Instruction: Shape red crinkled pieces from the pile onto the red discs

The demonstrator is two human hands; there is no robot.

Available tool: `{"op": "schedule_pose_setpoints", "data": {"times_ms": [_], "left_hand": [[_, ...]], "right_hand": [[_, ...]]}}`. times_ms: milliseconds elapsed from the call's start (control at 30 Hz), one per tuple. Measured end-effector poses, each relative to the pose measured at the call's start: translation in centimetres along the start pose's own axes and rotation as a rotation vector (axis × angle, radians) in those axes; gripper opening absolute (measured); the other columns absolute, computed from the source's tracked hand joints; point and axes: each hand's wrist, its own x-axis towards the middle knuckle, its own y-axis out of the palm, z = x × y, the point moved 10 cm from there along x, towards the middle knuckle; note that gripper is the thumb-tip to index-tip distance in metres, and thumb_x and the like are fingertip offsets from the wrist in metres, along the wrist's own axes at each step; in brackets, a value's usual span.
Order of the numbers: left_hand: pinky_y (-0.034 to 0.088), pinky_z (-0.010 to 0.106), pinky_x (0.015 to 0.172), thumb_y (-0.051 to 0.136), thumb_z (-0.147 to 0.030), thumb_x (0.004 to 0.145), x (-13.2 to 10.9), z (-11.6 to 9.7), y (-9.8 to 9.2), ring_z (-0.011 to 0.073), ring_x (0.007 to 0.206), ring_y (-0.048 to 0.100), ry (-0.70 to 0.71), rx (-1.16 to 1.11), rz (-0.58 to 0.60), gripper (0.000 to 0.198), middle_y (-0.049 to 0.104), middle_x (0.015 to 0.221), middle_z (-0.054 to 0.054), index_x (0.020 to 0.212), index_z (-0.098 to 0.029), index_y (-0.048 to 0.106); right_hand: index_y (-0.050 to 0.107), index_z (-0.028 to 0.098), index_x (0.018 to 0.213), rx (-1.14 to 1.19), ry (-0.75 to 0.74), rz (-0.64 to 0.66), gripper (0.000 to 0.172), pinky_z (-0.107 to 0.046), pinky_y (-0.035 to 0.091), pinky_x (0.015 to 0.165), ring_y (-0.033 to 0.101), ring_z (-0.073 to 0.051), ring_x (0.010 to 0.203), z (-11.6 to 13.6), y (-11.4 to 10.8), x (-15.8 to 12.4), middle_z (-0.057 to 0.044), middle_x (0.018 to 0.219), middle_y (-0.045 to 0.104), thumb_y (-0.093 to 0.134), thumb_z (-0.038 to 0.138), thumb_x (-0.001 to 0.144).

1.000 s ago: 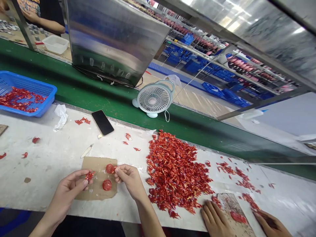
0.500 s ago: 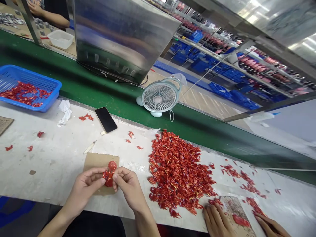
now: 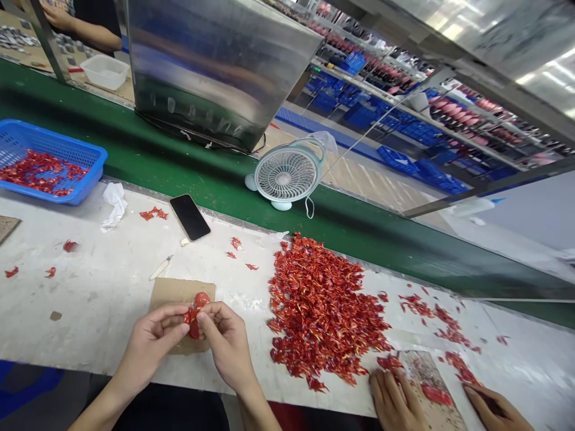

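My left hand (image 3: 157, 338) pinches one side of a small shiny red piece (image 3: 191, 316) between thumb and fingertips. On its other side my right hand (image 3: 227, 335) is closed too, thumb against fingers. Fingers hide much of the piece, so its exact kind does not show. Right behind it a round red lump (image 3: 202, 299) lies on a brown cardboard sheet (image 3: 173, 290); more red material shows just below the fingers. A small white-handled knife (image 3: 160, 267) rests beyond the cardboard's far left corner.
A big heap of red pieces (image 3: 323, 311) lies to the right. Another person's hands (image 3: 395, 398) work beside a second board (image 3: 422, 371). Farther off are a phone (image 3: 190, 216), crumpled tissue (image 3: 114, 205), a blue basket (image 3: 85, 173) with red pieces, and a fan (image 3: 287, 173) on the green belt (image 3: 202, 173).
Both my hands stay over the cardboard, the right fingertips slightly farther left and closer to the left ones. The whole view has shifted a little.
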Motion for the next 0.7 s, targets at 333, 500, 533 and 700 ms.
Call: {"op": "schedule_pose_setpoints", "data": {"times_ms": [333, 500, 533, 700], "left_hand": [[0.057, 0.03, 0.096, 0.078, -0.033, 0.078, 0.0, -0.7, -0.4, 0.026, 0.118, 0.066, 0.069, 0.057, -0.07, 0.023, 0.071, 0.125, 0.007, 0.098, -0.022, 0.078], [0.056, 0.031, 0.098, 0.075, -0.032, 0.081, -0.2, -1.5, 0.0, 0.0247, 0.116, 0.067, 0.112, 0.11, -0.011, 0.021, 0.072, 0.122, 0.006, 0.101, -0.025, 0.079], [0.056, 0.032, 0.098, 0.075, -0.032, 0.082, -0.3, -1.7, 0.1, 0.025, 0.115, 0.067, 0.12, 0.119, -0.008, 0.021, 0.072, 0.122, 0.006, 0.101, -0.025, 0.079], [0.059, 0.034, 0.094, 0.072, -0.034, 0.084, -0.7, -2.4, 1.0, 0.0263, 0.11, 0.069, 0.167, 0.162, 0.023, 0.023, 0.071, 0.122, 0.009, 0.104, -0.024, 0.078]], "right_hand": [[0.067, 0.021, 0.094, 0.008, -0.037, -0.096, 0.018, -0.03, 0.054, 0.069, 0.064, -0.017, 0.073, -0.5, 0.1, -0.9, -0.004, 0.086, 0.07, 0.072, 0.036, 0.088], [0.064, 0.021, 0.094, 0.061, -0.095, -0.111, 0.016, -0.033, 0.055, 0.076, 0.068, -0.02, 0.083, -0.1, 0.3, -1.4, -0.006, 0.091, 0.072, 0.07, 0.035, 0.09], [0.063, 0.021, 0.093, 0.063, -0.107, -0.116, 0.016, -0.033, 0.055, 0.076, 0.068, -0.021, 0.083, -0.1, 0.4, -1.4, -0.006, 0.091, 0.072, 0.07, 0.035, 0.091], [0.062, 0.021, 0.09, 0.074, -0.115, -0.129, 0.019, -0.03, 0.053, 0.072, 0.066, -0.019, 0.079, -0.5, 0.4, -1.1, -0.005, 0.087, 0.07, 0.072, 0.038, 0.088]]}}
